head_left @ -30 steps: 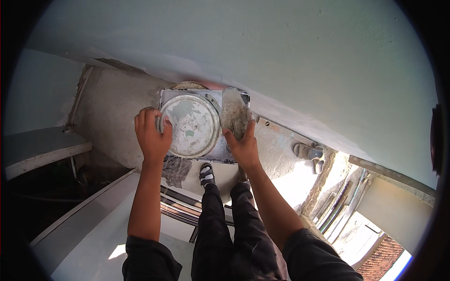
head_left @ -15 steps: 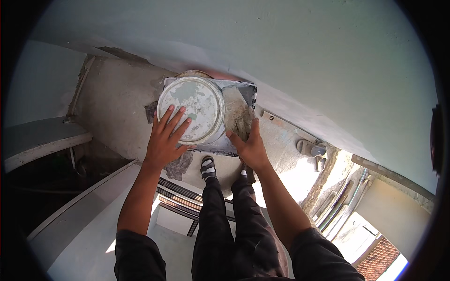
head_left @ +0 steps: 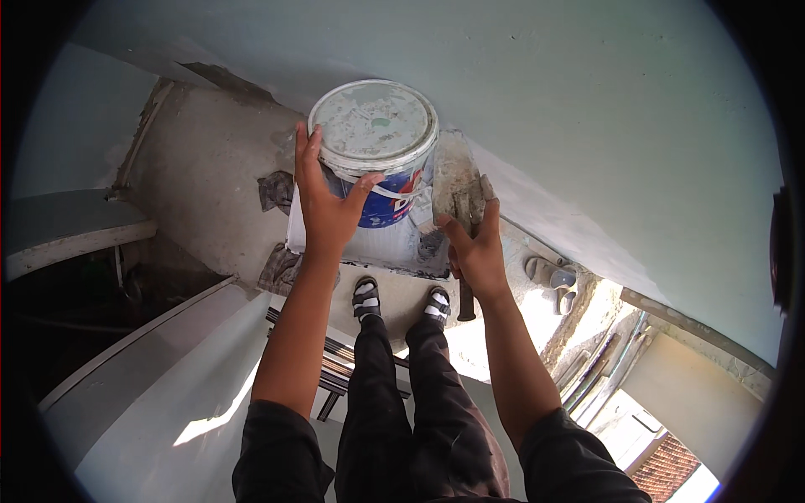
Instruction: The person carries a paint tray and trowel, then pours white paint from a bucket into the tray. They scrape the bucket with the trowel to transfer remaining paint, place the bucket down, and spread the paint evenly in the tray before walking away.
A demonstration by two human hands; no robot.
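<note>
Left hand (head_left: pixel 325 205) fingers spread and pressed flat against the side of the paint bucket (head_left: pixel 377 155), thumb hooked round toward its front by the wire handle, fingertips reaching up to the lid rim; bucket is gripped one-handed from its left side, tilted so the lid (head_left: pixel 373 124) faces the camera. Lid white, smeared, seated all round the rim. Bucket body white and blue, sits just right of the left fingers and just left of the right fingers, raised against the pale wall (head_left: pixel 587 109). Right hand (head_left: pixel 478 251) closed round the dark handle of a plaster-crusted trowel (head_left: pixel 465 218); blade stands up above the fingers, handle end pokes out below the palm. Small gap between trowel blade and bucket's right edge, not touching as far as seen. Below both hands a flat grey board (head_left: pixel 369 247) with mortar crust, its near edge just above the sandalled feet (head_left: pixel 401 300). Left of the left fingers, bare rough plaster patch (head_left: pixel 210 184) with a ragged edge, open room there. Right and down from the right fingers, a pair of sandals (head_left: pixel 552 275) on a ledge, then a drop to a sunlit floor far below. Under the forearms, ladder rungs (head_left: pixel 331 360).
</note>
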